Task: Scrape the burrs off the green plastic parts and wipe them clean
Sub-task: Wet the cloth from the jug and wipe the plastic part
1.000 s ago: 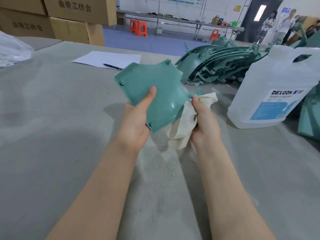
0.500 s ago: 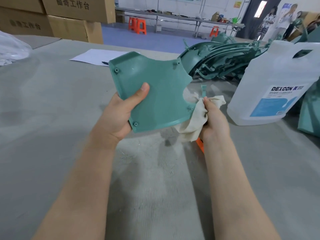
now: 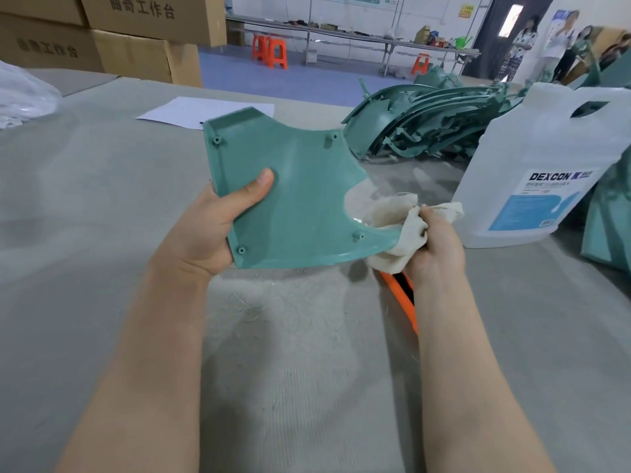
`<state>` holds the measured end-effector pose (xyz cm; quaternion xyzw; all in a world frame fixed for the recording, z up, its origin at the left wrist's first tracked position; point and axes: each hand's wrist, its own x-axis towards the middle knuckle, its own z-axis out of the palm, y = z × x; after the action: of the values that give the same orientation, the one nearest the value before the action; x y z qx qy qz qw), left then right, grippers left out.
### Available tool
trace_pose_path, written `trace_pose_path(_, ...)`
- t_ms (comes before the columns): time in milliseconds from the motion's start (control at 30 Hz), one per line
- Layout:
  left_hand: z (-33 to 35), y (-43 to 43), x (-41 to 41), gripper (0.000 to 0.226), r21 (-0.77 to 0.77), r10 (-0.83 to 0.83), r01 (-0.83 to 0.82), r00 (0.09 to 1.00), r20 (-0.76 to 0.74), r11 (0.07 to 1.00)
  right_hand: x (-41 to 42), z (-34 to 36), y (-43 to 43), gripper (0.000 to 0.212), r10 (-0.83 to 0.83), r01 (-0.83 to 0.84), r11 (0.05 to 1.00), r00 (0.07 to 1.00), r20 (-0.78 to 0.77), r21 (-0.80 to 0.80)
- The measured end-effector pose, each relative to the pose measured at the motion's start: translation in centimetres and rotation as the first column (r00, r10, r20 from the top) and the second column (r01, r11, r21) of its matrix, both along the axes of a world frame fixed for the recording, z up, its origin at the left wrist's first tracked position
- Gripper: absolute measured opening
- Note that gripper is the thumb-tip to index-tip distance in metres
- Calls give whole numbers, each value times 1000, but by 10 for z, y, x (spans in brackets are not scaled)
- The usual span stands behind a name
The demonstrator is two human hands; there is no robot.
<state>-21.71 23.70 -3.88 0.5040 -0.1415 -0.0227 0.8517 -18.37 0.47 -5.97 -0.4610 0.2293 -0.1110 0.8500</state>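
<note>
My left hand (image 3: 208, 230) grips a flat green plastic part (image 3: 300, 199) by its left edge, thumb on the inner face, holding it above the grey table. The part's inner side with small screw bosses faces me. My right hand (image 3: 433, 250) clutches a crumpled off-white cloth (image 3: 392, 213) against the part's lower right corner. An orange scraper knife (image 3: 399, 295) lies on the table under my right wrist, partly hidden.
A pile of green plastic parts (image 3: 426, 121) lies at the back right. A white DEXCON jug (image 3: 543, 165) stands to the right, more green parts (image 3: 607, 227) beyond it. Paper sheet (image 3: 205, 110) behind; cardboard boxes (image 3: 136, 39) back left. Plastic shavings (image 3: 273, 302) litter the felt.
The green part has turned in my left hand and come nearer, its inner face now toward me. My right hand with the cloth has slid to the part's lower right corner.
</note>
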Motion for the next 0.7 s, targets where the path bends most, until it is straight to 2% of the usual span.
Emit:
trace_pose_path(67,0,4,2,24,-28,37,-38,998,-42,999,-5,-3,-9,13,3,-1,1000,998,67,-24)
trace_pose_path(133,0,8,3,27,-41,73,-77,993,-96,996,-5,-2,-9,16,-58,73,974,995,78,-214)
trace_pose_path(200,0,12,5,22,-57,111,-120,982,-150,991,-5,-1,-6,22,-23,60,916,995,98,-396)
trace_pose_path(300,0,16,7,23,-148,120,-150,974,-192,978,-7,-3,-8,27,-2,32,873,998,63,-486)
trace_pose_path(433,1,14,9,21,-171,69,-113,967,-244,979,-7,0,-7,23,-61,102,890,993,104,-444)
trace_pose_path(567,0,11,8,22,-198,17,-80,954,-298,977,-11,7,-8,8,25,-1,997,954,297,-79)
trace_pose_path(633,-1,13,8,28,-211,4,-76,947,-322,974,-13,8,-7,16,31,-35,999,941,337,7)
trace_pose_path(700,-2,13,8,33,-193,-2,-68,941,-340,979,-14,10,-7,29,6,-4,1000,958,286,-8)
